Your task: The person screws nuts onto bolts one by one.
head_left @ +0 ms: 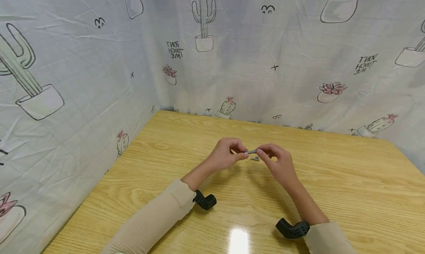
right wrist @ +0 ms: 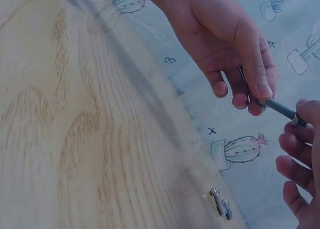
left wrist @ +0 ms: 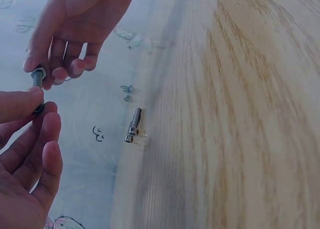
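Between both hands, above the table, is a grey threaded bolt [head_left: 252, 152]. My left hand [head_left: 229, 154] pinches one end between thumb and fingertips. At the other end, the thumb and fingertips of my right hand [head_left: 279, 163] pinch it near a hexagonal piece [left wrist: 38, 73] that looks like a nut or the bolt's head. In the right wrist view the thread of the bolt [right wrist: 281, 109] shows between the two sets of fingertips; the ends are partly hidden by them. Just below the hands, two small metal bolts [right wrist: 220, 203] lie side by side on the tabletop.
The wood-grain table [head_left: 332, 173] spreads around the hands. A pale curtain [head_left: 239, 62] with cactus drawings hangs behind it and along its left side. Black camera mounts [head_left: 204, 200] sit on both wrists.
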`<move>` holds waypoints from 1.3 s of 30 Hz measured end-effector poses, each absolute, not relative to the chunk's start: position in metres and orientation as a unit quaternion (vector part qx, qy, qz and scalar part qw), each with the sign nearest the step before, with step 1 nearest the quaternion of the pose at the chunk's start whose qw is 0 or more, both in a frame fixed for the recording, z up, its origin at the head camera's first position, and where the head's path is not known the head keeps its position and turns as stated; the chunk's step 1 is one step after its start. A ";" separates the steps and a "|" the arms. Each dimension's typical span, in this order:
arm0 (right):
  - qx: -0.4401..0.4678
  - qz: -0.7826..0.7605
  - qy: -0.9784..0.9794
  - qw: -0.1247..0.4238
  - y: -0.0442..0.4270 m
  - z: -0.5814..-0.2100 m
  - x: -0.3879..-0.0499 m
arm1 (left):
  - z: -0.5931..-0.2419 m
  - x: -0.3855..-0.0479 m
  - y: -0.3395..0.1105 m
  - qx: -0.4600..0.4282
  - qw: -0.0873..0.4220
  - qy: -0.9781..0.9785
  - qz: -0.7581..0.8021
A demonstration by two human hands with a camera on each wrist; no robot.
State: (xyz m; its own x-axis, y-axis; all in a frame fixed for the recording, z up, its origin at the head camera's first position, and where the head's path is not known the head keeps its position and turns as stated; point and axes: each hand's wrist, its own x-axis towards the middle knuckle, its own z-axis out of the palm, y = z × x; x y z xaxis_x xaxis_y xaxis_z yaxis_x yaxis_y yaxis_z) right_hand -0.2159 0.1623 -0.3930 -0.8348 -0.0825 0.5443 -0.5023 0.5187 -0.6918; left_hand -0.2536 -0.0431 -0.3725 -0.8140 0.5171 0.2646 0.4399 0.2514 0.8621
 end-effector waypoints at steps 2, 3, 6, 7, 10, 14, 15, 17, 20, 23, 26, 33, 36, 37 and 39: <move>0.171 0.458 -0.842 0.227 0.163 -0.394 -0.216 | -0.373 -0.253 -0.043 0.303 0.037 0.789 0.533; 0.169 0.459 -0.842 0.225 0.163 -0.395 -0.216 | -0.373 -0.253 -0.043 0.304 0.037 0.789 0.533; 0.174 0.476 -0.834 0.217 0.164 -0.396 -0.216 | -0.374 -0.252 -0.043 0.300 0.034 0.791 0.532; 0.181 0.483 -0.829 0.216 0.164 -0.396 -0.215 | -0.374 -0.251 -0.043 0.298 0.032 0.792 0.532; 0.206 0.490 -0.817 0.221 0.161 -0.393 -0.211 | -0.374 -0.251 -0.043 0.295 0.029 0.796 0.528; 0.227 0.480 -0.814 0.235 0.155 -0.381 -0.203 | -0.374 -0.251 -0.044 0.298 0.027 0.797 0.525; 0.227 0.480 -0.814 0.236 0.155 -0.381 -0.202 | -0.374 -0.251 -0.044 0.299 0.027 0.796 0.525; 0.222 0.476 -0.817 0.239 0.155 -0.382 -0.203 | -0.374 -0.251 -0.044 0.299 0.027 0.796 0.526; 0.209 0.472 -0.822 0.241 0.159 -0.390 -0.209 | -0.374 -0.251 -0.043 0.299 0.027 0.795 0.526; 0.202 0.467 -0.827 0.240 0.162 -0.395 -0.213 | -0.374 -0.250 -0.044 0.300 0.027 0.795 0.527; 0.196 0.464 -0.831 0.238 0.163 -0.396 -0.214 | -0.374 -0.251 -0.043 0.302 0.026 0.794 0.527; 0.155 0.455 -0.850 0.218 0.163 -0.393 -0.215 | -0.373 -0.253 -0.042 0.302 0.038 0.789 0.534; 0.145 0.461 -0.851 0.205 0.164 -0.392 -0.215 | -0.372 -0.253 -0.042 0.300 0.039 0.791 0.532; 0.148 0.464 -0.849 0.203 0.164 -0.392 -0.215 | -0.372 -0.254 -0.043 0.299 0.038 0.792 0.531; 0.163 0.471 -0.843 0.203 0.164 -0.392 -0.216 | -0.371 -0.254 -0.043 0.298 0.036 0.793 0.530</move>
State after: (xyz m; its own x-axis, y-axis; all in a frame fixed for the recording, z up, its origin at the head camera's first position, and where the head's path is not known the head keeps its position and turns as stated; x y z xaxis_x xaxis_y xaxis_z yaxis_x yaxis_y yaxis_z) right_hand -0.2156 0.1642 -0.3916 -0.8649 -0.0828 0.4950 -0.4651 0.5029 -0.7286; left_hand -0.2543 -0.0432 -0.3712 -0.8202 0.5106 0.2581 0.4340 0.2614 0.8622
